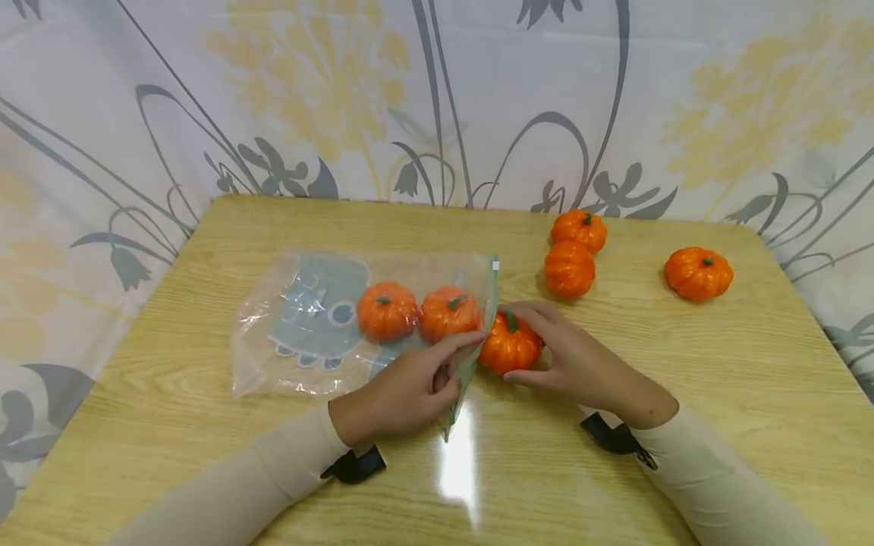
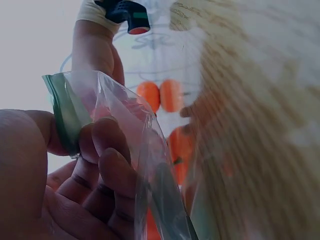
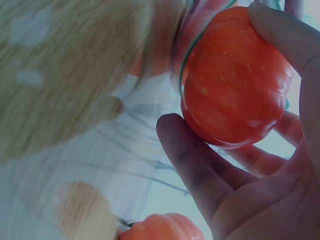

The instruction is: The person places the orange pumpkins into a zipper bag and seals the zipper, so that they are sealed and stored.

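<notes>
A clear zip bag [image 1: 321, 262] printed with a blue cartoon figure lies flat on the table, its green-edged mouth to the right. Two small orange toy pumpkins [image 1: 386, 312] are inside it, side by side. My left hand [image 1: 403, 387] pinches the near part of the bag's mouth; the left wrist view shows the green zip strip [image 2: 62, 112] between thumb and fingers. With thumb and fingers round its sides, my right hand [image 1: 573, 356] holds another toy pumpkin [image 1: 508, 350] at the bag's opening. In the right wrist view this pumpkin [image 3: 235, 80] touches the bag's edge.
Two more toy pumpkins [image 1: 570, 269] stand touching each other behind my right hand. A single pumpkin [image 1: 698, 274] sits farther right. The wooden table [image 1: 614, 485] ends at the back against a flower-patterned cloth [image 1: 478, 98].
</notes>
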The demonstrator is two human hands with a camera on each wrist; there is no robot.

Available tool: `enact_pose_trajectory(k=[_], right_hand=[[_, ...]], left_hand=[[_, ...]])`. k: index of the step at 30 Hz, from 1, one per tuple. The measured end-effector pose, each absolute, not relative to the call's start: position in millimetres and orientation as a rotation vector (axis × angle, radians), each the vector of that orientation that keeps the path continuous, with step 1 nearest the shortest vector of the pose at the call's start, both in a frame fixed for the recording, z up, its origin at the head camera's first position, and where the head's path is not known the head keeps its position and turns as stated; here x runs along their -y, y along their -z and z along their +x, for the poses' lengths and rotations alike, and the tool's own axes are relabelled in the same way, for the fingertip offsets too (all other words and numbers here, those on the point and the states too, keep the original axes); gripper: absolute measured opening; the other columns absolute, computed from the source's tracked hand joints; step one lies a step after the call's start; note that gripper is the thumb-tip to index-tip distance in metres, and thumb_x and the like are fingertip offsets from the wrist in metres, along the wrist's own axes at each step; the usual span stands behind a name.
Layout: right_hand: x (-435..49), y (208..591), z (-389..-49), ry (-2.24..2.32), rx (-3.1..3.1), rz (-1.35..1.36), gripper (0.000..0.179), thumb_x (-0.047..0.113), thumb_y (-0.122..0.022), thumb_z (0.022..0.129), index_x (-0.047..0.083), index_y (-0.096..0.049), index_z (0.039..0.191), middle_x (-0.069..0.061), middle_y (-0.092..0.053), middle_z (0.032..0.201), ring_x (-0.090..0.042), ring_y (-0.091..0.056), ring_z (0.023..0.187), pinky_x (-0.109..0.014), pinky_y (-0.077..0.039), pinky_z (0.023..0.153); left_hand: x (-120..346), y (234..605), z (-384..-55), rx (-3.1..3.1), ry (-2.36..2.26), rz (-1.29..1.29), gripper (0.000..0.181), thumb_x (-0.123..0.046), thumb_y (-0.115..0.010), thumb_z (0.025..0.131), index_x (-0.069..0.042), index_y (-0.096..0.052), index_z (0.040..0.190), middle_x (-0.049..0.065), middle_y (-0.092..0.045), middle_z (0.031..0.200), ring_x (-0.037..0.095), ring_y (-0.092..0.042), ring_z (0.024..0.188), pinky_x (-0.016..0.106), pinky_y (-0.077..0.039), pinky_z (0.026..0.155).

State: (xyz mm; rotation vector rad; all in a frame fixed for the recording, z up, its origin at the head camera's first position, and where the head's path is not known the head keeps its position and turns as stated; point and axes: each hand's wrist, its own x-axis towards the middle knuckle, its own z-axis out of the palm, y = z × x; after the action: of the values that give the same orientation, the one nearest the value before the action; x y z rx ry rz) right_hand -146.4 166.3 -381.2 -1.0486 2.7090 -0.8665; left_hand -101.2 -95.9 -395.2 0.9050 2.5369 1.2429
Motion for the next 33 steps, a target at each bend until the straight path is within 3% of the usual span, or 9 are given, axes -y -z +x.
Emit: enact_pose_trajectory(k=[12,21,33], right_hand=[[-163.3,384.3,-144.4,0.795,-2.718,-1.162,0.082,0.030,-0.085,0.079,0.006,-0.046,0.147,-0.015,-0.047,0.149,-0.032,-0.056,0.129,-0.047,-0.051,0.100],[-162.1,385.6,-145.7,0.863,-2.700,-1.119,0.094,0.029,-0.086,0.079,0.016,-0.033,0.156,-0.012,-0.048,0.151,-0.032,-0.049,0.137,-0.052,-0.045,0.107],[-157.0,386.5,-148.4,0.942,-2.661,-1.086,0.085,0.025,-0.087,0.077,0.010,-0.045,0.148,-0.012,-0.053,0.144,-0.031,-0.053,0.131,-0.048,-0.049,0.103]], left_hand=[[97.4,393.7,-100.6,-2.505,-1.312,1.011,0.063,-0.003,-0.053,0.095,-0.019,-0.038,0.154,-0.005,-0.051,0.077,0.001,-0.044,0.060,0.017,-0.043,0.055],[98.0,394.0,-100.4,-2.522,-1.297,1.087,0.061,-0.004,-0.054,0.094,-0.018,-0.041,0.151,-0.005,-0.051,0.075,-0.001,-0.042,0.059,0.016,-0.041,0.055],[98.1,394.2,-98.8,-2.535,-1.239,1.037,0.061,-0.007,-0.054,0.095,-0.023,-0.040,0.153,-0.007,-0.046,0.070,0.000,-0.041,0.058,0.016,-0.040,0.054]])
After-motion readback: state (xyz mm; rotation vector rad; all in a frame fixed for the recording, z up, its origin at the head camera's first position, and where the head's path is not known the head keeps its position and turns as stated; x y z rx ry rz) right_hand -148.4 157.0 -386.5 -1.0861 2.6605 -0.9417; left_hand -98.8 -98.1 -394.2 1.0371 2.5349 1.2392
